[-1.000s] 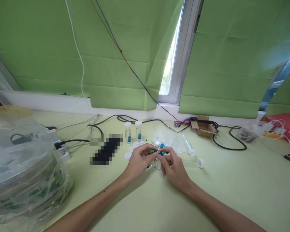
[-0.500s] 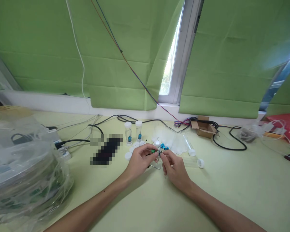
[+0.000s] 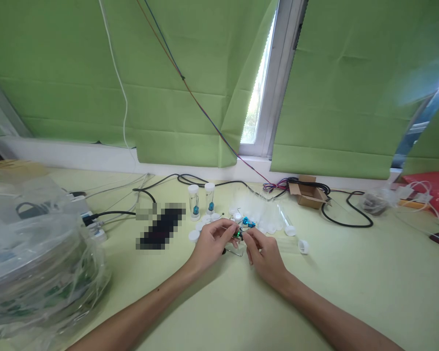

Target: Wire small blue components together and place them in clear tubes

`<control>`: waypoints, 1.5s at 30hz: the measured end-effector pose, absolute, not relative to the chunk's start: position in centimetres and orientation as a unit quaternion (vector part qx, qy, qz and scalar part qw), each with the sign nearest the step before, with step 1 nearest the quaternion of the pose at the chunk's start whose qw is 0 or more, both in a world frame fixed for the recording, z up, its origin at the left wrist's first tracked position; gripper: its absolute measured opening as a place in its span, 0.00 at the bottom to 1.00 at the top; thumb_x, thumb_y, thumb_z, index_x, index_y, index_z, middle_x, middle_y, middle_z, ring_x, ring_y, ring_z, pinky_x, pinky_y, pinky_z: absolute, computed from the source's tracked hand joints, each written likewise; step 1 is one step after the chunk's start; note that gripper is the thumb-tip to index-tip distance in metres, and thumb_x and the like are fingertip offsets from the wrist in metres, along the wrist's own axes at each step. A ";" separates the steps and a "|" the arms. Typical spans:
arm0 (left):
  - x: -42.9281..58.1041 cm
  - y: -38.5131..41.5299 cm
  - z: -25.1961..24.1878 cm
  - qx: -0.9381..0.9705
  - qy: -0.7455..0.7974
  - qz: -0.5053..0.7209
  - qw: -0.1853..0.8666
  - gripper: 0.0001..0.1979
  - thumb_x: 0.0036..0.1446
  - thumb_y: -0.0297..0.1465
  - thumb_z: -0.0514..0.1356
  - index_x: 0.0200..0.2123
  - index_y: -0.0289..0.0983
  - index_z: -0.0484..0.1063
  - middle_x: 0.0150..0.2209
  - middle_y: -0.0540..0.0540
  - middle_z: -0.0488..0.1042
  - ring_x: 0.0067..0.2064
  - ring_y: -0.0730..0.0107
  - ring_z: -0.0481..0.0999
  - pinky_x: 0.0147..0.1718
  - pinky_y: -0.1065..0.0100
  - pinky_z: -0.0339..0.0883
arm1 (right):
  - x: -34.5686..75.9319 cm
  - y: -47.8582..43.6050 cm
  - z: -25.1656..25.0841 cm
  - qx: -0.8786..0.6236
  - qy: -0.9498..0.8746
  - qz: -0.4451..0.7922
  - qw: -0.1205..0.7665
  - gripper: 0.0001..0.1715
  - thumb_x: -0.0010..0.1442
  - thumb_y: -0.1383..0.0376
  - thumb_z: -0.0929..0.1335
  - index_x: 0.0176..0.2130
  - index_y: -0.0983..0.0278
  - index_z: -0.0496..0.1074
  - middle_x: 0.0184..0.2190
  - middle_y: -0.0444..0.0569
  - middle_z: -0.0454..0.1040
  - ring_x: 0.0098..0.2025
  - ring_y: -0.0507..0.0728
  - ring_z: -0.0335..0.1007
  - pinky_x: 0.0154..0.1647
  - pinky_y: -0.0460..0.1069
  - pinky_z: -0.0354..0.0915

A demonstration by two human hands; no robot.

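Note:
Between the fingertips of both hands is a small green metallic part (image 3: 238, 234) with something dark at its right end; its exact kind is too small to make out. My left hand (image 3: 215, 239) pinches its left side, thumb against fingers. On the other side, the thumb and forefinger of my right hand (image 3: 264, 249) close on the dark end. Just beyond the fingertips lie several small blue metallic parts (image 3: 248, 222). A bent metal hex key (image 3: 235, 252) rests on the table under the hands, partly hidden by my left hand.
Two clear tubes with white caps (image 3: 193, 202) stand behind my left hand. Clear tubes lie to the right, one near a white cap (image 3: 303, 246). A small cardboard box (image 3: 308, 192) and black cables are at the back. A plastic-wrapped spool (image 3: 40, 273) fills the left.
The green part has shifted slightly right and down, closer to my right fingertips. My left thumb and fingers have changed position around it. My right hand has barely moved.

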State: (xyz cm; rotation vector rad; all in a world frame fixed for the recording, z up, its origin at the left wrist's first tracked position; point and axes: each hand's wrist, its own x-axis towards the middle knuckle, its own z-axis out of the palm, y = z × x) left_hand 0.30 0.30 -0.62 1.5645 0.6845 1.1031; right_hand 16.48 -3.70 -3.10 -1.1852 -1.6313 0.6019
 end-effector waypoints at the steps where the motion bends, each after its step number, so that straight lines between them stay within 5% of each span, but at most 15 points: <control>1: 0.3 0.3 -0.7 0.654 0.288 0.461 0.526 0.10 0.60 0.38 0.60 0.35 0.36 0.74 0.34 0.48 0.74 0.29 0.71 0.75 0.34 0.67 0.71 | 16.5 -3.7 -3.1 -0.489 -0.673 0.248 0.496 0.21 0.68 0.54 0.58 0.30 0.62 0.66 0.14 0.39 0.61 0.17 0.51 0.58 0.22 0.47 0.56; 8: 0.3 0.2 -0.6 0.647 0.297 0.472 0.520 0.10 0.59 0.38 0.61 0.36 0.37 0.74 0.35 0.47 0.75 0.29 0.70 0.76 0.35 0.67 0.72 | 16.3 -4.0 -3.0 -0.470 -0.680 0.259 0.499 0.13 0.66 0.56 0.63 0.44 0.63 0.65 0.16 0.37 0.62 0.18 0.51 0.57 0.20 0.45 0.53; 17: 0.3 0.2 -0.7 0.649 0.280 0.468 0.530 0.10 0.60 0.38 0.60 0.35 0.36 0.73 0.34 0.47 0.73 0.29 0.70 0.75 0.33 0.66 0.72 | 16.5 -3.7 -3.4 -0.481 -0.685 0.245 0.489 0.17 0.68 0.56 0.59 0.36 0.63 0.68 0.16 0.38 0.61 0.18 0.50 0.57 0.21 0.46 0.53; 28: 0.5 0.3 -0.5 0.638 0.264 0.479 0.541 0.10 0.61 0.38 0.58 0.34 0.37 0.72 0.35 0.48 0.71 0.31 0.72 0.73 0.32 0.68 0.72 | 16.4 -3.8 -3.6 -0.472 -0.688 0.251 0.491 0.12 0.66 0.57 0.62 0.43 0.63 0.66 0.16 0.36 0.60 0.18 0.50 0.56 0.20 0.45 0.51; 33: 0.4 0.0 -0.4 0.654 0.278 0.478 0.516 0.12 0.63 0.39 0.55 0.41 0.39 0.71 0.41 0.47 0.71 0.32 0.71 0.74 0.35 0.67 0.72 | 16.4 -3.8 -3.4 -0.484 -0.682 0.238 0.494 0.13 0.67 0.57 0.61 0.41 0.63 0.66 0.16 0.36 0.61 0.18 0.50 0.57 0.20 0.45 0.51; 39: 0.5 -1.0 0.1 0.647 0.288 0.490 0.508 0.20 0.65 0.40 0.53 0.58 0.46 0.58 0.45 0.46 0.72 0.29 0.74 0.75 0.37 0.65 0.73 | 16.4 -3.9 -3.1 -0.482 -0.679 0.232 0.503 0.13 0.68 0.57 0.60 0.40 0.63 0.66 0.15 0.36 0.60 0.17 0.50 0.55 0.21 0.46 0.51; 45: 0.6 -1.0 0.3 0.614 0.291 0.496 0.541 0.30 0.63 0.38 0.56 0.62 0.49 0.44 0.44 0.47 0.73 0.29 0.74 0.76 0.35 0.64 0.73 | 16.5 -3.8 -3.3 -0.481 -0.676 0.237 0.506 0.12 0.68 0.57 0.60 0.40 0.63 0.66 0.16 0.36 0.60 0.18 0.50 0.55 0.21 0.46 0.52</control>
